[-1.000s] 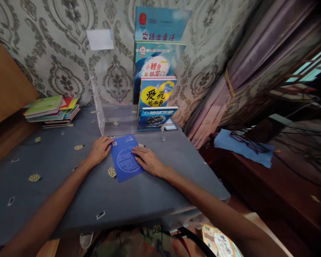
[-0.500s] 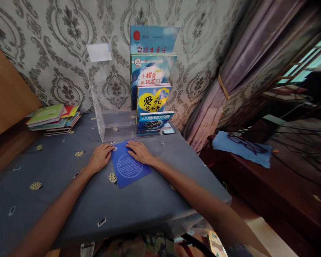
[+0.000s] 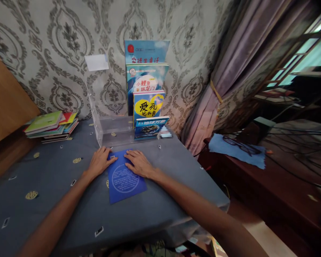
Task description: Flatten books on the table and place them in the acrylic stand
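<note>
A blue book with pale print inside a circle lies flat on the cloth-covered table. My left hand rests at its upper left edge, fingers stretched out and the thumb reaching over the corner. On its upper right part my right hand lies flat with fingers spread. Just beyond both hands stands a clear acrylic book rack. Several books stand upright in its right half, a blue one in front and a yellow-hearted one behind it.
A stack of books sits at the table's back left, near a wooden panel. To the right, a purple curtain hangs beside a dark red surface bearing a blue cloth, glasses and cables.
The blue book has shifted slightly toward me relative to the rack. My left thumb now reaches over the book's corner. The whole view has tilted a little.
</note>
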Motion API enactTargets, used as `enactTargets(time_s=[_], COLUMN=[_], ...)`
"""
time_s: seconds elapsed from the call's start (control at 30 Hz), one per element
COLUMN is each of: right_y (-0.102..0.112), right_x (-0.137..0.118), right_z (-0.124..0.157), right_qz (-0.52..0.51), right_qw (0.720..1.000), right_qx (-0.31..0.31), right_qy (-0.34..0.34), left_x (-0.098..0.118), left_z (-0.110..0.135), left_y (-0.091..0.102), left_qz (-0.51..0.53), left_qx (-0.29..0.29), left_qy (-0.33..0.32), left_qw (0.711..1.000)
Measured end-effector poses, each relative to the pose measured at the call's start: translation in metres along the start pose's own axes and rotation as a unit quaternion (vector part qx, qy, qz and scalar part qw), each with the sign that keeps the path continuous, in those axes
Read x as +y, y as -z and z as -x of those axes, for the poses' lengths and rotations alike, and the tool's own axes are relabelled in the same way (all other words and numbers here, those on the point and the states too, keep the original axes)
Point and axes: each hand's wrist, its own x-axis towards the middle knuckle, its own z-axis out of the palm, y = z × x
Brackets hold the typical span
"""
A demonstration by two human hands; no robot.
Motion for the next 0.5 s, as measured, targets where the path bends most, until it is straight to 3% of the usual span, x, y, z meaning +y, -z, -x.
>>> enactTargets(time_s=[0.3,0.5], right_y=[0.004,0.003], right_x=[-0.002,0.000], right_z=[0.005,0.004], right_qz=[-0.013,-0.067], right_qw=[0.999,0.996], right_qx=[0.003,0.009], right_qy=[0.031,0.052], left_x=[0.004,0.011], left_z=[0.011,0.033], left_y=[0.014,0.032], left_qz=[0.166,0.300], left_qx=[-0.059,-0.114], left_qy=[0.024,0.045], left_qw=[0.984,0.946])
